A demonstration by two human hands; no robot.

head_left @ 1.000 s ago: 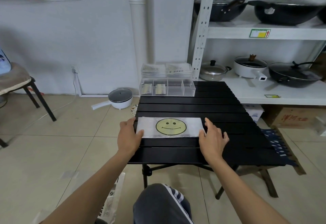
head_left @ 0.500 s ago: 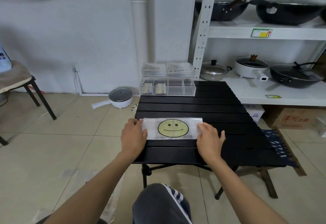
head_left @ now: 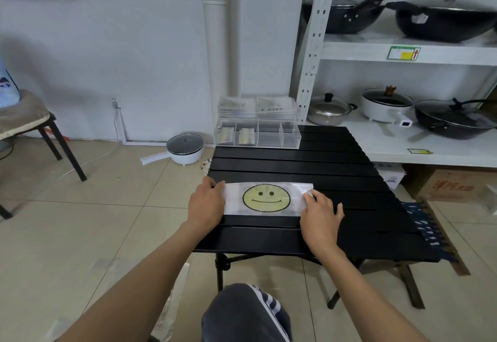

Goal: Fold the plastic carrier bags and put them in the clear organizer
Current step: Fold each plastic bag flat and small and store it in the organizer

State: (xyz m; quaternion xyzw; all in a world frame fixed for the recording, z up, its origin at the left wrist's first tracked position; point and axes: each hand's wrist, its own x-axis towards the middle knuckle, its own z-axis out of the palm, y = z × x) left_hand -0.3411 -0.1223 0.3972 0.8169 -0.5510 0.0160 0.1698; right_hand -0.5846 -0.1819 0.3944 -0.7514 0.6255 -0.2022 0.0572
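A plastic carrier bag [head_left: 266, 198], folded into a long white strip with a yellow smiley face, lies across the near half of the black slatted table [head_left: 295, 164]. My left hand [head_left: 205, 201] covers its left end, fingers curled over the far edge. My right hand [head_left: 321, 212] rests on its right end, where the plastic is slightly raised under the thumb. The clear organizer [head_left: 256, 137] stands at the table's far edge. Folded bags [head_left: 246, 137] fill its two left compartments and the two right ones look bare. More flat bags [head_left: 256, 106] are stacked on top of it.
A white pot with a glass lid [head_left: 184, 149] sits on the floor left of the table. Metal shelving [head_left: 403, 53] with pans stands to the right, a cardboard box [head_left: 454, 185] beneath it. A chair [head_left: 40, 126] is at far left. A plastic bag [head_left: 169, 309] lies by my knee.
Both hands have slid inward over the ends of the strip, so less of the bag shows. The right end now looks slightly lifted under my right hand.
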